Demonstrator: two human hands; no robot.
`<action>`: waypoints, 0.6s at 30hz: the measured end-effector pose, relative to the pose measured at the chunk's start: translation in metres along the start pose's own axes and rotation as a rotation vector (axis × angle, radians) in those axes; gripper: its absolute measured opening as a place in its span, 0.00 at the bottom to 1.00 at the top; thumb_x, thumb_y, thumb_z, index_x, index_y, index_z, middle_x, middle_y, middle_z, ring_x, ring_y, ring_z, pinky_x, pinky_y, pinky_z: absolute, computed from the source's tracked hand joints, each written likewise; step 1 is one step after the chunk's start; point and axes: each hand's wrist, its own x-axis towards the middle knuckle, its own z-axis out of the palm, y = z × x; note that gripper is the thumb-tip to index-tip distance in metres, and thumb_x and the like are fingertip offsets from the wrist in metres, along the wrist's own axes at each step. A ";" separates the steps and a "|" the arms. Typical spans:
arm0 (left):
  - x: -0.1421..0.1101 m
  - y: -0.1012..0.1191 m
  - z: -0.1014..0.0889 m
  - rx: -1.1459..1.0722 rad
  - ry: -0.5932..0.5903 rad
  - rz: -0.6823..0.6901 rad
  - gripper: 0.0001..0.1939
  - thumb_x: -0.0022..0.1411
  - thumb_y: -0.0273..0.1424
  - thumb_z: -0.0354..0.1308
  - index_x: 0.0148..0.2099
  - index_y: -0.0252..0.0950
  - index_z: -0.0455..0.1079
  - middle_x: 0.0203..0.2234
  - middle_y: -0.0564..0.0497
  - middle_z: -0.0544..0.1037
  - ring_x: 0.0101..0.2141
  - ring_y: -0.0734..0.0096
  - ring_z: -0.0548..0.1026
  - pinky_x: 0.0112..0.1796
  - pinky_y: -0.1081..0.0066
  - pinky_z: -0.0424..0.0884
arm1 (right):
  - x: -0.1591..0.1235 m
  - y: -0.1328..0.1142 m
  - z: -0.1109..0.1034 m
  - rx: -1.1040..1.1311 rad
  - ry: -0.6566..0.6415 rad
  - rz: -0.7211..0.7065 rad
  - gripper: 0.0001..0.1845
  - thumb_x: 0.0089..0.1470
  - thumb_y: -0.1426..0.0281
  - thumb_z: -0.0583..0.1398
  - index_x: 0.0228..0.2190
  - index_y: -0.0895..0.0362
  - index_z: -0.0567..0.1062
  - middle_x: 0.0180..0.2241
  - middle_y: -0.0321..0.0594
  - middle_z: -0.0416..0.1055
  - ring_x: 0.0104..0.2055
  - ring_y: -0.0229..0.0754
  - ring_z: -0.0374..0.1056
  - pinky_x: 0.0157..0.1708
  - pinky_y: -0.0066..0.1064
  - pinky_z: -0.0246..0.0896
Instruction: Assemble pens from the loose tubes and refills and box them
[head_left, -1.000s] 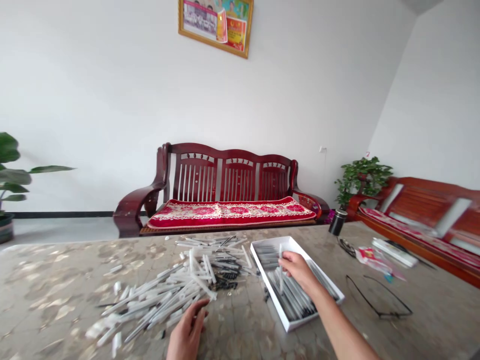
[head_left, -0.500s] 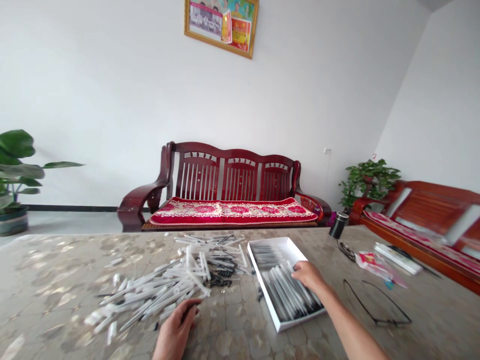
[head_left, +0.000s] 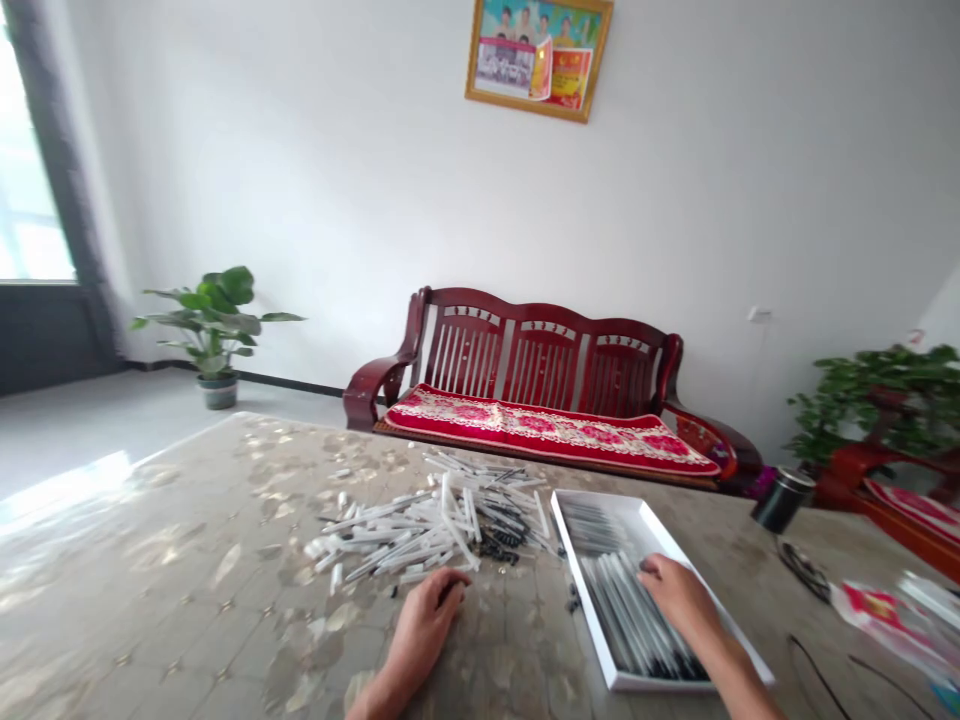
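A tabletop with loose pen parts and a box, seen from the worker's head. On the grey-brown, leaf-patterned table (head_left: 262, 590), a tangled heap of translucent white plastic tubes (head_left: 397, 530) lies left of centre, with small black plastic pieces (head_left: 501, 545) at its right side. The left hand (head_left: 431, 612) rests at the heap's near edge, part-open, its fingers loosely curled and its thumb a little apart from them, with nothing visible in its grasp. To the right stands a shallow white rectangular box (head_left: 651, 525), in which slim translucent pens with dark ends (head_left: 634, 615) lie side by side in a near group and a far group. The right hand (head_left: 679, 592) is over the box's right side, beside the near group, its thumb and fingers drawn close together; the view does not settle whether they grip anything. Farther right are a black cylindrical container (head_left: 782, 500), a dark coiled cable (head_left: 806, 572) and a clear plastic packet with red print (head_left: 874, 607). Beyond the table's far edge stands a dark red slatted wooden bench (head_left: 540, 365)
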 end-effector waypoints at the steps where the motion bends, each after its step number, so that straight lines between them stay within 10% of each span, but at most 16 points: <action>1: -0.001 0.001 0.000 0.026 -0.012 0.013 0.12 0.57 0.39 0.55 0.35 0.41 0.78 0.31 0.48 0.82 0.37 0.59 0.78 0.43 0.66 0.73 | 0.001 -0.010 0.003 0.026 -0.019 -0.036 0.08 0.49 0.70 0.59 0.25 0.52 0.79 0.30 0.43 0.81 0.37 0.49 0.75 0.35 0.32 0.61; 11: -0.014 0.013 -0.001 0.138 -0.174 0.063 0.12 0.54 0.29 0.56 0.40 0.41 0.78 0.36 0.48 0.81 0.39 0.63 0.76 0.45 0.69 0.70 | -0.030 -0.206 0.078 0.052 -0.258 -0.382 0.09 0.56 0.71 0.58 0.34 0.54 0.80 0.37 0.39 0.79 0.41 0.41 0.74 0.40 0.26 0.61; 18: -0.005 0.001 -0.013 0.104 -0.216 0.001 0.16 0.56 0.26 0.52 0.43 0.39 0.77 0.33 0.48 0.81 0.37 0.62 0.77 0.41 0.67 0.71 | -0.040 -0.251 0.103 -0.102 -0.229 -0.337 0.09 0.57 0.71 0.59 0.38 0.57 0.78 0.43 0.49 0.77 0.44 0.48 0.75 0.40 0.31 0.62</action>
